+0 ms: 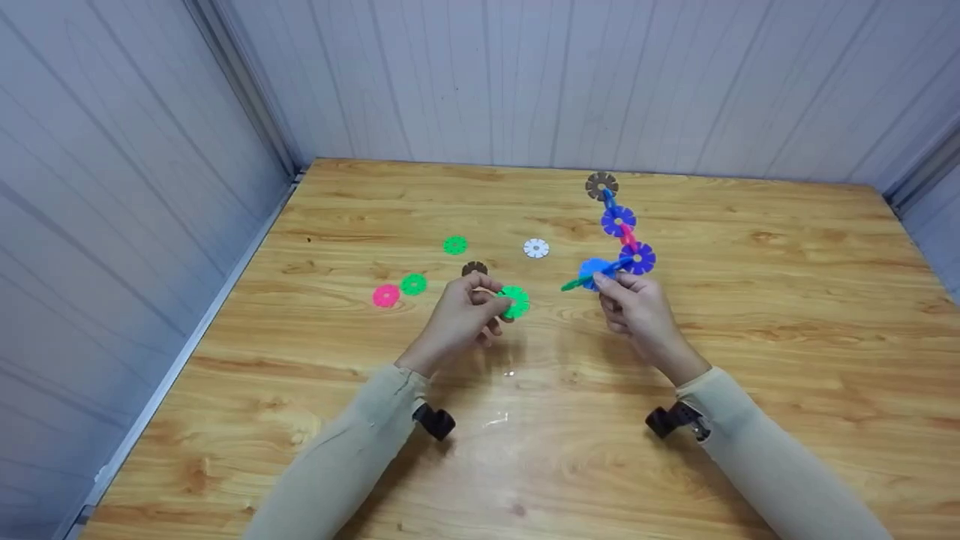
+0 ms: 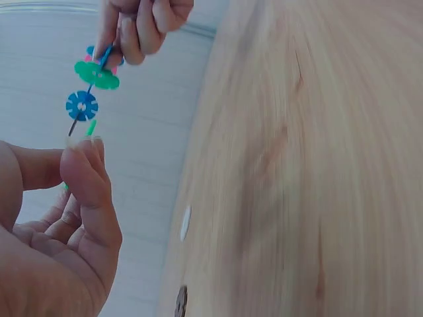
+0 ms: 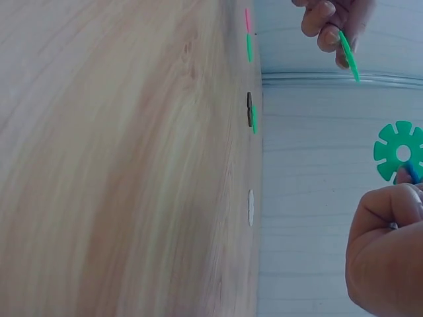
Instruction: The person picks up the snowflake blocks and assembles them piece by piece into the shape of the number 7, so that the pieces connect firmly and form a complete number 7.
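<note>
My left hand [image 1: 463,311] pinches a bright green notched plastic disc [image 1: 516,301] between thumb and fingers, above the table. My right hand [image 1: 641,309] grips the near end of a chain of slotted discs, with thumb and fingertips at a blue disc [image 1: 594,274]. At that end a green disc [image 1: 574,284] juts toward the left hand; the right wrist view shows this green disc [image 3: 390,150] face-on. The chain runs away through purple discs [image 1: 637,258], a pink disc [image 1: 628,238] and a blue one to a brown disc [image 1: 601,186]. A gap separates the hands.
On the wooden table [image 1: 525,450] lie a white disc [image 1: 536,248], a brown disc [image 1: 475,268] partly behind the left hand, two green discs [image 1: 454,244] and a pink disc [image 1: 386,295]. Pale panel walls [image 1: 487,82] stand behind and at both sides.
</note>
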Tool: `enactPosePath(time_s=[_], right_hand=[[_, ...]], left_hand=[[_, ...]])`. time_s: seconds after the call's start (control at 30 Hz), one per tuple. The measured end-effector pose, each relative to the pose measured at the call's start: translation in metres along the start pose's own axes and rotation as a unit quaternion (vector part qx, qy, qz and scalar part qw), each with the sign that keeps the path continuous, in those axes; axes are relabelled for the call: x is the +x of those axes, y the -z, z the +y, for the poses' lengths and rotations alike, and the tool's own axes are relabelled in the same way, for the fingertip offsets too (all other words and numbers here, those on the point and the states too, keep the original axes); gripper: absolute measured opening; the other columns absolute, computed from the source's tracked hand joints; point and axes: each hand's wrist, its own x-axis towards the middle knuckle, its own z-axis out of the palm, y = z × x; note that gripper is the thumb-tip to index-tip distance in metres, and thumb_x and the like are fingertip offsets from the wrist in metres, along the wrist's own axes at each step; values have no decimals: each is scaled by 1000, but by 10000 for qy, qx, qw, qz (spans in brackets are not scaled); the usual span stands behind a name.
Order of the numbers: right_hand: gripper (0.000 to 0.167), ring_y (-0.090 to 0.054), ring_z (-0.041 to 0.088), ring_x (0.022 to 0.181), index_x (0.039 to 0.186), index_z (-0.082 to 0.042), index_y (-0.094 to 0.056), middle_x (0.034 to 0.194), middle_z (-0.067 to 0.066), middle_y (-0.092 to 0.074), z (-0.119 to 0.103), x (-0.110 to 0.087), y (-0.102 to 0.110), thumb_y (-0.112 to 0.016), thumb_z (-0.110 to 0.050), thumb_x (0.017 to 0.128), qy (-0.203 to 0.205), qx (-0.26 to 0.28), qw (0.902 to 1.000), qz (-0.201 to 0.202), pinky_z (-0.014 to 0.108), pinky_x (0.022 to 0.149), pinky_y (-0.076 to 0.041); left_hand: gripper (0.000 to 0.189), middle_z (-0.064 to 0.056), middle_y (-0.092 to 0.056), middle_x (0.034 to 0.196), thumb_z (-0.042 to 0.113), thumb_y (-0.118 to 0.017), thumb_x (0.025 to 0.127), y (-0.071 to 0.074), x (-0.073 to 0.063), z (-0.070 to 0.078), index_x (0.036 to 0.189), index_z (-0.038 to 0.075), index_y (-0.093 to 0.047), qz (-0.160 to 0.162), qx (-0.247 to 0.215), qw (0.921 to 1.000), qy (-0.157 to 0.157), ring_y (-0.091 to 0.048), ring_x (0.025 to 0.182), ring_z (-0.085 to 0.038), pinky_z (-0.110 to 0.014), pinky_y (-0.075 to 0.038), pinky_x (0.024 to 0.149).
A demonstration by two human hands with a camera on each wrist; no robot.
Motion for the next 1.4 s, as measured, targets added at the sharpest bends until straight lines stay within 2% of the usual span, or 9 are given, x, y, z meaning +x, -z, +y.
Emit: enactPosePath(time_s=[0.2,0.43,0.53,0.7,0.9,1.2,1.4], right_hand=[[26,-26,3,42,77,-2,-58,59,0,-40,2,1,-4,-55,-9,102,-36,191,9998,84,18,40,-19],[27,-26,3,41,75,-4,-58,59,-1,-39,3,1,-5,-54,-8,102,-9,292,9996,-33,18,41,-19],[27,-26,3,42,76,-4,-58,59,-1,-39,3,1,-5,-54,-9,102,42,289,9996,-61,18,41,-19],[27,-26,3,41,76,-2,-59,59,-1,-39,4,1,-6,-54,-8,102,146,325,9993,-123,18,40,-18],[29,-26,3,41,75,-2,-54,58,0,-39,7,0,-8,-50,-7,103,50,335,9993,-157,18,40,-19],[31,-26,4,40,75,-2,-51,55,-2,-35,13,-4,-12,-45,-6,105,12,290,9995,78,18,39,-18],[30,-25,4,42,76,-1,-49,55,-2,-33,15,-2,-10,-45,-6,105,161,19,9999,5,18,40,-18]], left_hand=[[20,-13,-71,80,7,-65,94,-13,2,3,110,2,-54,-178,-314,9993,50,-58,56,-15,-28,-48,46],[23,-13,-73,83,9,-67,93,-25,5,2,110,3,-52,-239,-639,9975,166,-61,58,-15,-26,-47,48],[23,-14,-73,85,10,-67,94,-28,6,2,110,4,-52,-274,-719,9970,122,-62,59,-15,-26,-46,48],[22,-14,-73,86,10,-67,94,-31,6,2,109,5,-52,-193,-824,9964,12,-63,59,-15,-25,-47,46],[21,-15,-72,83,5,-66,94,-37,7,1,109,3,-52,-91,-1002,9949,-51,-67,63,-16,-23,-49,44],[17,-10,-68,77,0,-66,93,-51,6,-5,101,1,-51,194,-860,9947,-528,-62,59,-13,-22,-46,41],[15,-9,-64,74,-5,-66,91,-56,7,-8,97,0,-53,413,-769,9931,-790,-59,56,-13,-22,-46,42]])
